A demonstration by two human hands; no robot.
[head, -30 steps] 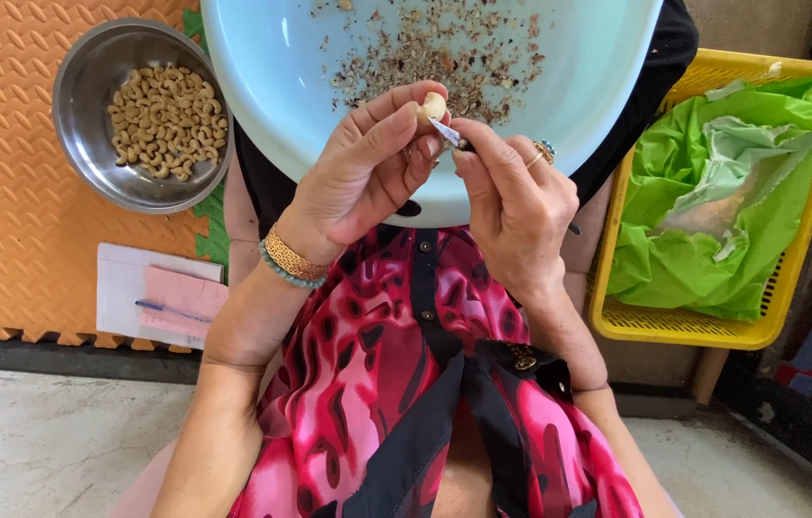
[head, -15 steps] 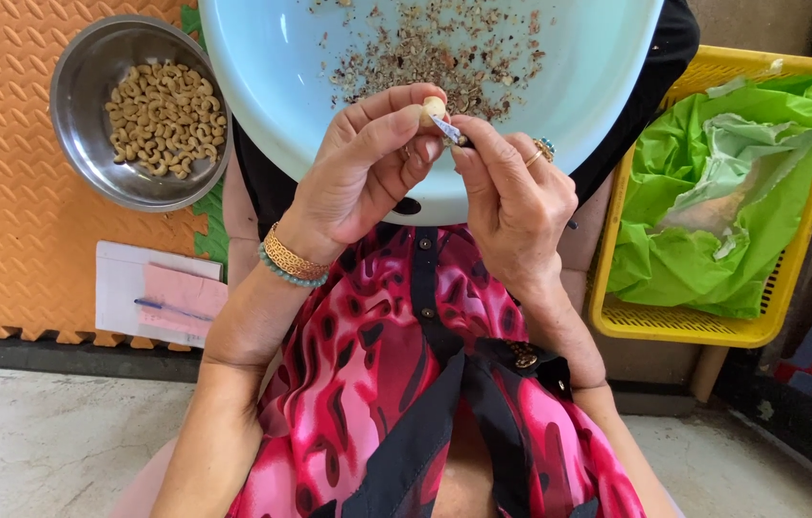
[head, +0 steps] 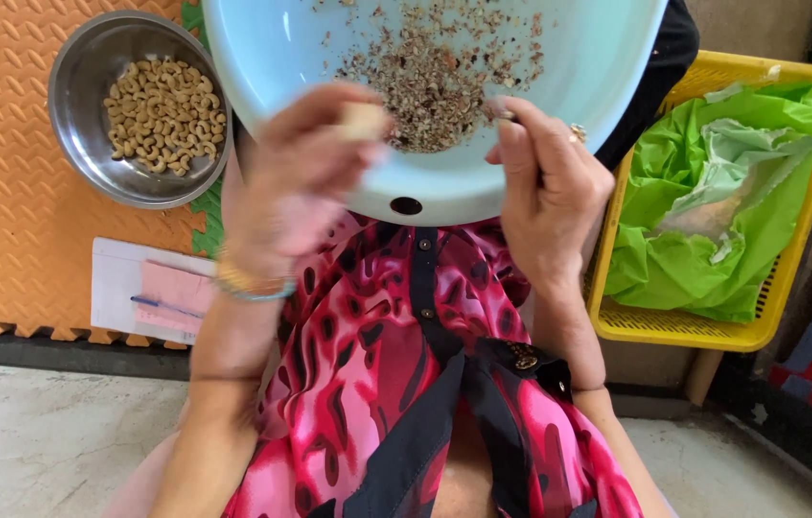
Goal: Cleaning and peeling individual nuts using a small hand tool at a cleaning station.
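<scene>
Two hands: left hand (head: pixel 305 177) pinches pale cashew (head: pixel 364 120); right hand (head: pixel 545 182) grips small blade (head: pixel 500 113).

Bright, even daylight, soft and diffuse; no hard shadows. Left hand (head: pixel 296 177) smeared by motion blur, nut (head: pixel 364 121) in its fingers a pale blur. Right hand (head: pixel 550 182) sharper, only fingertips soft. Basin (head: pixel 272 58) shows mild sheen, no harsh glare. Steel bowl (head: pixel 75 105) carries dull reflections on rim. Green bag (head: pixel 713 230) vivid, well lit. Dress and floor in focus. Right edge darker, slightly shaded.
</scene>
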